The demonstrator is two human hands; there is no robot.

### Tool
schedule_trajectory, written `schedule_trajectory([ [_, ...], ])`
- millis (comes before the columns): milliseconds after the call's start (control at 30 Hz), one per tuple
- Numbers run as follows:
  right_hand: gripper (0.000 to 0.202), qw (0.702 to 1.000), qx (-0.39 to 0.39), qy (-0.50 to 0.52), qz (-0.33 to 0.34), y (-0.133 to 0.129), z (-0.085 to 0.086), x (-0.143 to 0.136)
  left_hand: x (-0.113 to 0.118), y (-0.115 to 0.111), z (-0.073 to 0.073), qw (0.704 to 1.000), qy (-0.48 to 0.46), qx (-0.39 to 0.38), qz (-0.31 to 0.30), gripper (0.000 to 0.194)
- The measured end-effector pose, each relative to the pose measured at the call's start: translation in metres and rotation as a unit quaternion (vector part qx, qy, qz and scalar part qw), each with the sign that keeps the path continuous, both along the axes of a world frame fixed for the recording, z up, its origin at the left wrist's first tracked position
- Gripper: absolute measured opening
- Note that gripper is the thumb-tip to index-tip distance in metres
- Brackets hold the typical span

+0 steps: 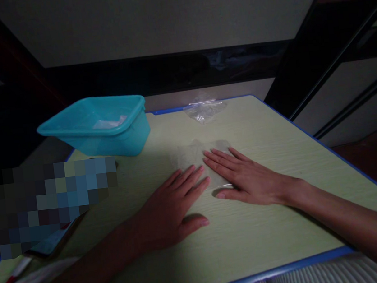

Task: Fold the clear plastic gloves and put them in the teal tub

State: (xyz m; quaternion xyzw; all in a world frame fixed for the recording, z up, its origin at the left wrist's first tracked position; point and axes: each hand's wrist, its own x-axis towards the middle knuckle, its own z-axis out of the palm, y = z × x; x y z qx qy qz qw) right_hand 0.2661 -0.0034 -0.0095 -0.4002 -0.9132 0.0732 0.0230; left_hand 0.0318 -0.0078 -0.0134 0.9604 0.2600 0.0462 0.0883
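Observation:
A clear plastic bag (190,152) lies flat on the pale wood-grain table (254,238). My left hand (178,201) rests palm down at its near left edge, fingers stretched out and thumb apart. From the right, my right hand (240,174) lies flat over the bag's right part, fingers extended and covering some of it. Both hands are open and grip nothing. Beyond them, near the far table edge, sits a second, crumpled clear plastic bag (203,110).
A turquoise plastic basin (123,142) stands at the far left, with something whitish inside. Nearer on the left lies a flat device-like object (50,241), mostly blurred out, beside a white and red pen-like item (19,270). Blue edging rims the table; a panelled wall rises behind.

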Motion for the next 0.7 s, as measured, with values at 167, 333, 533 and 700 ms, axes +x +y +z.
schedule_trajectory([
  [167,0.085,1.000,-0.022,-0.014,-0.011,0.000,0.002,0.002,-0.002,-0.001,-0.001,1.000,0.005,-0.006,0.000,0.064],
  [333,0.086,0.999,-0.037,-0.028,-0.019,0.001,0.004,0.006,-0.002,0.000,-0.001,1.000,0.002,-0.014,-0.002,0.060],
  [533,0.088,0.997,-0.053,-0.037,-0.035,0.004,0.006,0.013,-0.002,0.000,0.002,0.999,0.017,-0.029,0.004,0.059],
  [700,0.089,0.995,-0.061,-0.056,-0.053,0.009,0.006,0.020,-0.002,-0.001,0.000,0.999,0.008,-0.034,0.005,0.060],
])
